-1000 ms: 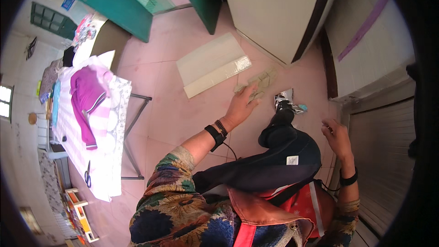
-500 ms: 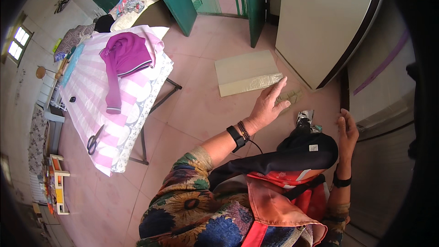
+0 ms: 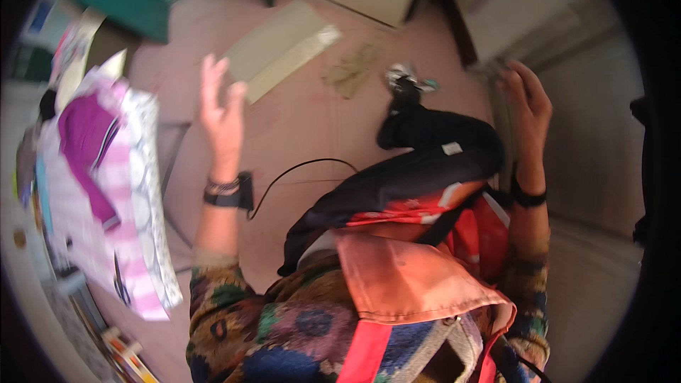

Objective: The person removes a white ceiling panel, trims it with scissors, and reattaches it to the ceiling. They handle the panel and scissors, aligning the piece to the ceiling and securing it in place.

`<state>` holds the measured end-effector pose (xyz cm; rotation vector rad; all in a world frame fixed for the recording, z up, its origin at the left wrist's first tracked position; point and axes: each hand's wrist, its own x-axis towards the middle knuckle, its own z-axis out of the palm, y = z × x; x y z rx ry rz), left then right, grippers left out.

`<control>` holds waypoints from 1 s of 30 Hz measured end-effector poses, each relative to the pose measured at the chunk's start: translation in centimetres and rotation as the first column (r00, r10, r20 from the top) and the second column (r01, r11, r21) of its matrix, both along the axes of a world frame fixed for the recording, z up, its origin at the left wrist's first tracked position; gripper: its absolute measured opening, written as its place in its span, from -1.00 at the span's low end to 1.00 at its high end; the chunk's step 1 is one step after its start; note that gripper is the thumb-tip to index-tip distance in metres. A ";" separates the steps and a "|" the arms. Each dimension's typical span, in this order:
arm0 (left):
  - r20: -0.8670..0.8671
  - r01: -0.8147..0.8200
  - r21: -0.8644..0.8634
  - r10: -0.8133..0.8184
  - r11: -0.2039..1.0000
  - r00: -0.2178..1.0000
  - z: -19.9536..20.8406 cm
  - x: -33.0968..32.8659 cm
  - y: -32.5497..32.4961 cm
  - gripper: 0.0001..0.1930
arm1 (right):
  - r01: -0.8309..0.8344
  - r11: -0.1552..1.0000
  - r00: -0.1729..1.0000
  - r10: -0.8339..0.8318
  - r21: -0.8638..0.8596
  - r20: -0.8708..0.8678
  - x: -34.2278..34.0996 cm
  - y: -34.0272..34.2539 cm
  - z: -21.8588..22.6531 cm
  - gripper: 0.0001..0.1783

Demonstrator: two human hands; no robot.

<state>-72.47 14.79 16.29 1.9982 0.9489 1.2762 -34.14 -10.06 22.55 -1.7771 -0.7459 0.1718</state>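
1. The floor (image 3: 305, 128) is pink and fills the middle of the frame. It is hard and flat.
2. The worktop (image 3: 152, 191) stands at the left of the frame, under a pink striped cloth (image 3: 85, 241). The cloth looks soft and floppy, so it would slide if pulled by one edge.
3. A flat board (image 3: 280, 46) lies on the floor in the upper middle. It looks stiff and light, like thick card. I think the long edges are the best place to take hold, with both hands, so it does not bend.
4. A purple shirt (image 3: 85, 142) lies on the worktop at the left. It looks soft and light and could be picked up in a bunch from the middle.
5. The left hand (image 3: 221, 110) is up in the air, left of the middle, near the lower corner of the board in the picture. Its fingers are spread apart and it holds nothing.
6. The right hand (image 3: 528, 103) is at the right, by a grey wall (image 3: 596, 120). Its fingers are a little bent and it holds nothing. I cannot tell if it touches the wall.
7. Scissors (image 3: 120, 285) lie low on the cloth, small and blurry. They are hard, so take them by the handles.
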 end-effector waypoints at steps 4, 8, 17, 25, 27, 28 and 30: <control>0.072 0.136 -0.109 -0.129 0.985 0.989 -0.7 3.4 -1.0 -0.36 | -0.075 0.993 0.986 0.060 0.094 0.153 1.8 -1.8 1.2 -0.75; -0.034 0.343 -0.066 -0.345 0.937 0.938 -0.7 10.0 -3.6 -0.33 | 0.086 0.983 0.964 -0.122 0.160 0.235 4.4 -7.4 3.3 -0.78; -0.232 0.734 0.111 -0.700 0.671 0.675 2.3 25.6 -9.9 -0.25 | 0.456 0.845 0.829 -0.517 0.278 0.214 17.8 -12.0 -3.2 -0.77; -0.400 0.832 0.169 -0.735 0.528 0.547 3.3 27.9 -11.8 -0.29 | 0.434 0.887 0.775 -0.458 0.158 0.436 23.1 -14.5 0.3 -0.74; -0.372 0.846 0.120 -0.767 0.519 0.523 3.2 28.4 -12.5 -0.30 | 0.403 0.907 0.798 -0.414 0.124 0.437 21.6 -18.6 2.1 -0.72; -0.349 0.857 0.119 -0.787 0.502 0.509 3.1 28.9 -12.9 -0.30 | 0.362 0.925 0.827 -0.375 0.112 0.419 20.6 -20.8 3.2 -0.72; -0.345 0.868 0.115 -0.800 0.484 0.492 2.9 29.4 -13.9 -0.30 | 0.277 0.954 0.890 -0.299 0.114 0.344 17.2 -26.1 5.0 -0.70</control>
